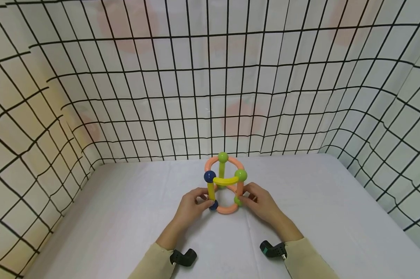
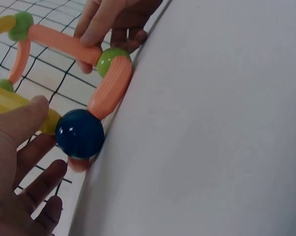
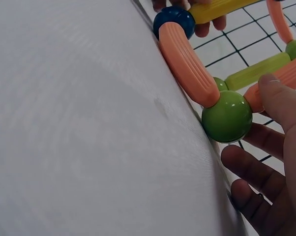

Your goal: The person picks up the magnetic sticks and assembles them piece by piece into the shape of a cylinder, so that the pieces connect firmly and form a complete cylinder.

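Note:
A frame of ball-and-stick building toy pieces stands upright on the table, made of two rings joined by upright sticks. My left hand [image 1: 190, 206] pinches the yellow upright stick [image 1: 211, 191] just above the lower dark blue ball [image 2: 79, 133]. On the other side, my right hand [image 1: 264, 204] pinches the orange upright stick [image 1: 240, 187] above a lower green ball [image 3: 226, 117]. A curved orange stick [image 3: 187, 64] links these two lower balls. Up top, a curved yellow stick [image 1: 226, 181] joins a dark blue ball [image 1: 210, 176] to a green ball [image 1: 241, 175]. Another green ball [image 1: 222, 157] tops the rear upright.
A white cloth covers the table [image 1: 119, 217]. Black grid netting [image 1: 187, 97] over pale fabric rises behind the table and along both sides. Black wrist devices [image 1: 183, 257] sit at both of the person's sleeve cuffs.

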Available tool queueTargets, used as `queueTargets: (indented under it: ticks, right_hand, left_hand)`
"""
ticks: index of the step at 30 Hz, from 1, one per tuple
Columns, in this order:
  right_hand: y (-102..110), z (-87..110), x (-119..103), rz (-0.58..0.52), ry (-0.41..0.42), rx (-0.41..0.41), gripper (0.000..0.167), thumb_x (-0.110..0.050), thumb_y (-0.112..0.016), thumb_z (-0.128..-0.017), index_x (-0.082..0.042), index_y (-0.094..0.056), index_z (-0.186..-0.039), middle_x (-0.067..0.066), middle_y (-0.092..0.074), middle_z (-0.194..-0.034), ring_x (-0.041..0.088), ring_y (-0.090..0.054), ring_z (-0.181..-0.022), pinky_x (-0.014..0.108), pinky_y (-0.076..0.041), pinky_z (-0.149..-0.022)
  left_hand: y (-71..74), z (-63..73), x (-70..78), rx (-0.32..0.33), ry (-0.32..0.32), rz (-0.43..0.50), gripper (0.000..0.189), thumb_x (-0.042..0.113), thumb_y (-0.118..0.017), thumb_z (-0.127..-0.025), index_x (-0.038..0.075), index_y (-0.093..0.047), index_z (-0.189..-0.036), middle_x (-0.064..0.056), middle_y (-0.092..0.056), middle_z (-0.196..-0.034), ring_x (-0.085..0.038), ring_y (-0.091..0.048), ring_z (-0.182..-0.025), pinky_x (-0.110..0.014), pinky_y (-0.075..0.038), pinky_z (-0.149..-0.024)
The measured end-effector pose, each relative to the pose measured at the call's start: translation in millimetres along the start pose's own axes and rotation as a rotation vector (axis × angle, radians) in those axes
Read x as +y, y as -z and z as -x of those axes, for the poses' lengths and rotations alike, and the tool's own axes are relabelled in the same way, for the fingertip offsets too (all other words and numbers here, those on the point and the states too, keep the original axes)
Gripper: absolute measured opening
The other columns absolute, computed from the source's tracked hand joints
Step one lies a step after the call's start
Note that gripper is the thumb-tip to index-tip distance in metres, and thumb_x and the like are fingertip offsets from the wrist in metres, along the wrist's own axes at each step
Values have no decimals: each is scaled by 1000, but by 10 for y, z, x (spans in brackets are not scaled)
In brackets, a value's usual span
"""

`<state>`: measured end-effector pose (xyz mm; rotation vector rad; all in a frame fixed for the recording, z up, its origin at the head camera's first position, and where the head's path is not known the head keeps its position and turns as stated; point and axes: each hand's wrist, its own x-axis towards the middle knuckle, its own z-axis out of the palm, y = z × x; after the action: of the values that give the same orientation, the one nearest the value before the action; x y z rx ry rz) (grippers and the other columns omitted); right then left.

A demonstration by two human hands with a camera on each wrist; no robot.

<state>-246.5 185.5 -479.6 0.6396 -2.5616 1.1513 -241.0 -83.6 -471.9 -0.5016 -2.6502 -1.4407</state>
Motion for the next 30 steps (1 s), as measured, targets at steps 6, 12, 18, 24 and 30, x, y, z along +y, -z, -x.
queueTargets:
  ticks: [6,12,18,24,30]
  right_hand:
    - [-11,-11,-21,18,1,12,14,-19,-72,-92,-15,-70,-106,-4,-67,-98,1,-54,-72,22,-48,-65]
    - [-18,-7,-39,40,-22,-1,15,-22,-71,-93,-16,-69,-107,-6,-65,-96,2,-51,-70,22,-47,-63]
    - [-15,1,-42,72,-25,4,15,-24,-71,-93,-18,-70,-106,-7,-65,-96,2,-50,-69,21,-45,-63]
    - [-21,0,-45,99,6,16,15,-26,-72,-92,-18,-71,-105,-7,-66,-96,1,-50,-70,21,-46,-63]
    - [-40,-9,-23,120,38,39,13,-24,-73,-91,-17,-71,-102,-7,-66,-94,0,-49,-69,20,-46,-62]
  left_hand:
    - [-34,6,43,7,14,-21,30,24,-74,-91,17,-72,-120,1,-67,-94,-13,-54,-80,-21,-45,-65]
    - [-37,3,20,-4,14,-8,30,23,-73,-92,16,-72,-121,0,-69,-96,-13,-57,-78,-20,-47,-63]
    - [-39,-4,3,-35,10,19,32,24,-72,-93,16,-71,-124,-2,-71,-100,-11,-60,-77,-20,-51,-63]
    - [-31,7,27,-42,15,16,33,24,-71,-94,16,-70,-125,-2,-71,-101,-11,-59,-76,-20,-50,-61]
    - [-26,11,44,-39,8,1,34,24,-70,-94,18,-69,-128,-1,-72,-102,-12,-58,-81,-20,-50,-63]
